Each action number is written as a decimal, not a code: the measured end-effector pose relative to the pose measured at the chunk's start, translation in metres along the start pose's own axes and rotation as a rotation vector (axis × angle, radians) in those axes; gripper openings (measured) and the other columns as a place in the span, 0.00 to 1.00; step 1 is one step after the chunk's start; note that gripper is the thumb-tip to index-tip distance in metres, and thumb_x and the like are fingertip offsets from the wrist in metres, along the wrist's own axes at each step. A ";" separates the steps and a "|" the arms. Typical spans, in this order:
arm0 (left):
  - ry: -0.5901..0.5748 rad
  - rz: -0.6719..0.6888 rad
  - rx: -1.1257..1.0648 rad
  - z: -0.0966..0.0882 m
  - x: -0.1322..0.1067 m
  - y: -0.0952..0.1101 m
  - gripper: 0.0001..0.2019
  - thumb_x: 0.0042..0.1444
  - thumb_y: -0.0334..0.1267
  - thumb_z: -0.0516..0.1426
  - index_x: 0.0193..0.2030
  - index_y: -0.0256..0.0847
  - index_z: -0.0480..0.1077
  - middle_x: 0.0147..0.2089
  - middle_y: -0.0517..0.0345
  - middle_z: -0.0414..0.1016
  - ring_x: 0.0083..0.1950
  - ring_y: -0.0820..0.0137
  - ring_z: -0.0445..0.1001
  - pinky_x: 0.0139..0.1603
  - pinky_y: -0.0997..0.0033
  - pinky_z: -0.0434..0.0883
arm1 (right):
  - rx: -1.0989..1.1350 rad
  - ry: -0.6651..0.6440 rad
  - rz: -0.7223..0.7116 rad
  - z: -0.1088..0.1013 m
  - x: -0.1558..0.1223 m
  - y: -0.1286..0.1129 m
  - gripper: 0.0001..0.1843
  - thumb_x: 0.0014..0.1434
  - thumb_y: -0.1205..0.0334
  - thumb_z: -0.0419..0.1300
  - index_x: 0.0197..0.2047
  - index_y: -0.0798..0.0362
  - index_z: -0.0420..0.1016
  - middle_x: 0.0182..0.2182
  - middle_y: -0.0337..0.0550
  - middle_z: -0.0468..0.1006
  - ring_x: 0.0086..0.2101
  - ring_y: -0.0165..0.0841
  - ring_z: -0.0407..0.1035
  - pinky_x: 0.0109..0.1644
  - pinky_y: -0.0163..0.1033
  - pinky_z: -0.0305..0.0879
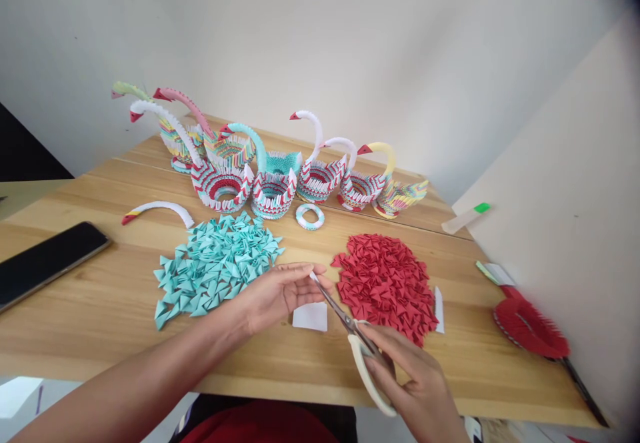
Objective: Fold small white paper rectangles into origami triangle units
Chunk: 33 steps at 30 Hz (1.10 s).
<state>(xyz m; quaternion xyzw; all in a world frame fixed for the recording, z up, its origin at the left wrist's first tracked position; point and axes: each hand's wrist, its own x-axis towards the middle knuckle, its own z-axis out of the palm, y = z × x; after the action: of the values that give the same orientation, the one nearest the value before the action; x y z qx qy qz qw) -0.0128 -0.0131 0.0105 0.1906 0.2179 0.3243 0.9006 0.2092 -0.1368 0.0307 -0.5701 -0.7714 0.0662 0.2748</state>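
My right hand [417,379] grips a pair of scissors [363,363] with cream handles, its blades pointing up and left. The blade tips reach the fingertips of my left hand [283,296]. Between that thumb and fingers is a tiny white piece of paper [313,275], mostly hidden. Just below my left hand a white paper sheet [310,317] lies on the table. A heap of folded turquoise paper triangles [215,269] sits to the left, partly behind my left forearm. To the right is a heap of red paper triangles [383,283], close to my right hand.
Several folded-paper swans [223,186] stand along the back of the wooden table [150,336]. In front of them lie a paper ring [310,217] and a white curved neck [163,205]. A phone [50,263] rests at left; a red paper piece [530,326] is at right.
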 end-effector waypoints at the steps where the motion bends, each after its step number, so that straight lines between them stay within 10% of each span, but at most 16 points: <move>1: 0.001 0.000 0.002 0.000 0.000 0.000 0.08 0.57 0.32 0.58 0.40 0.29 0.76 0.38 0.43 0.80 0.41 0.64 0.78 0.51 0.64 0.69 | 0.000 0.005 -0.002 0.000 0.000 0.000 0.15 0.58 0.59 0.60 0.49 0.49 0.79 0.42 0.45 0.82 0.40 0.38 0.78 0.44 0.36 0.77; 14: 0.040 0.154 0.199 -0.002 0.003 -0.002 0.12 0.50 0.40 0.65 0.39 0.33 0.77 0.39 0.47 0.80 0.39 0.65 0.77 0.48 0.65 0.68 | 0.024 -0.062 0.096 0.003 -0.001 0.000 0.15 0.59 0.59 0.60 0.49 0.48 0.78 0.42 0.45 0.82 0.40 0.38 0.78 0.43 0.36 0.77; 22: 0.024 0.167 0.272 -0.005 0.006 -0.007 0.14 0.50 0.43 0.65 0.39 0.35 0.78 0.42 0.46 0.80 0.42 0.63 0.77 0.50 0.63 0.67 | -0.105 0.174 -0.106 0.022 -0.001 -0.002 0.19 0.57 0.68 0.59 0.52 0.52 0.76 0.43 0.50 0.81 0.41 0.39 0.77 0.45 0.40 0.75; 33: 0.083 0.117 0.090 -0.007 0.006 0.002 0.05 0.55 0.33 0.61 0.37 0.33 0.77 0.39 0.45 0.81 0.39 0.66 0.79 0.47 0.65 0.71 | 0.350 -0.137 0.297 0.006 0.002 0.006 0.15 0.57 0.58 0.60 0.47 0.48 0.80 0.43 0.46 0.82 0.39 0.39 0.78 0.40 0.36 0.76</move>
<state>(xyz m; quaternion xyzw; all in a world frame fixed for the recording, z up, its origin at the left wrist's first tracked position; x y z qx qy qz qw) -0.0125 -0.0063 0.0039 0.2299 0.2578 0.3737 0.8609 0.2107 -0.1313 0.0243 -0.6153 -0.6727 0.2771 0.3036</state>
